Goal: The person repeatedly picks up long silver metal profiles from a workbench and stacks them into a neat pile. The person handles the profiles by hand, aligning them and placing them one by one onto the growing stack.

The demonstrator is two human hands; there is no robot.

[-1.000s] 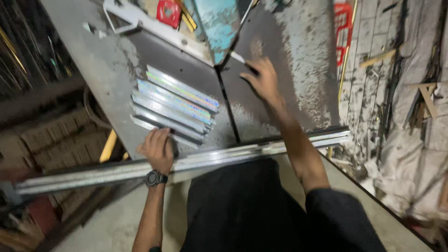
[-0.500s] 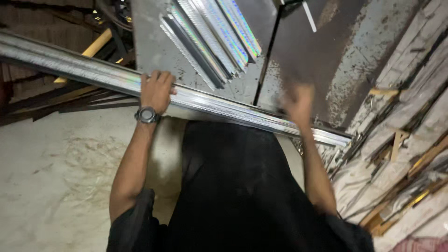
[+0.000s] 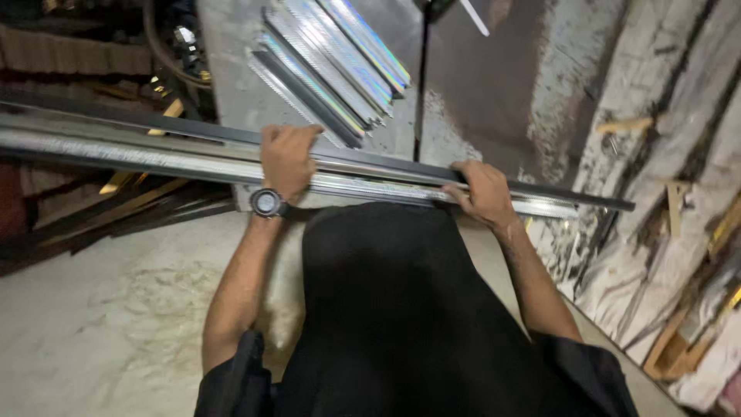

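Looking down from the head camera, the view shows a long, narrow silver metal moulding strip with a dark edge [image 3: 154, 150] lying across the near edge of a worn grey metal-topped workbench [image 3: 231, 62], its left end reaching past the bench over the pale concrete floor [image 3: 93, 309] and its right end tapering to a thin dark tip near the stacked timber. The left hand [image 3: 287, 161], with a round black wristwatch [image 3: 267, 203] on its wrist, is curled down over the strip, fingers wrapped across its upper face in a closed hold. The right hand [image 3: 483, 191] clasps the same strip further right, fingers folded over its top edge, thumb beneath. Behind the left hand, on the bench, lies a fanned stack of short silver strips with an iridescent rainbow sheen [image 3: 332, 66], ribbed and flat, angled diagonally, just beyond the long strip. A dark seam divides the bench from a brown, rust-stained metal sheet [image 3: 494, 93] with a scuffed, patchy surface. Rough, whitish wooden planks and offcuts [image 3: 664, 177] lean at the right. The person's black garment [image 3: 401, 324] fills the lower centre.
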